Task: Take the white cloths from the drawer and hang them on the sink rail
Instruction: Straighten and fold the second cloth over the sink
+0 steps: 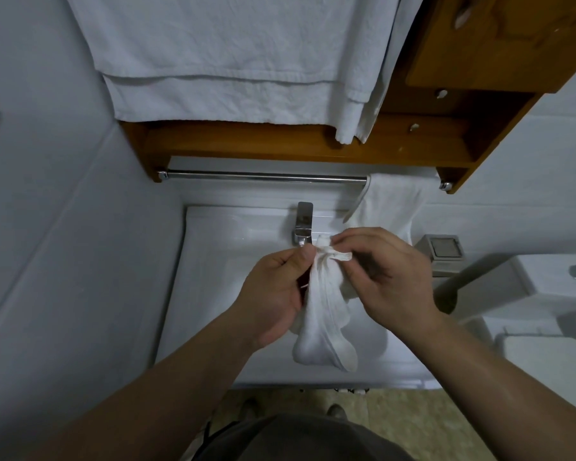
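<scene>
- My left hand point(275, 294) and right hand point(384, 274) both pinch the top edge of a small crumpled white cloth point(323, 314), fingers curled round it.
- It hangs from my fingertips over the white ceramic sink point(213, 277), in front of the chrome tap point(304, 224).
- Another white cloth point(391, 207) drapes the right end of the long chrome sink rail point(263, 176).

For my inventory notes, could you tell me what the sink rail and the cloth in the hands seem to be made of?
Sink rail: apparently polished metal, chrome-like, with bright streaks along it. Cloth: soft white woven fabric, probably cotton, matte, hanging in limp folds.
</scene>
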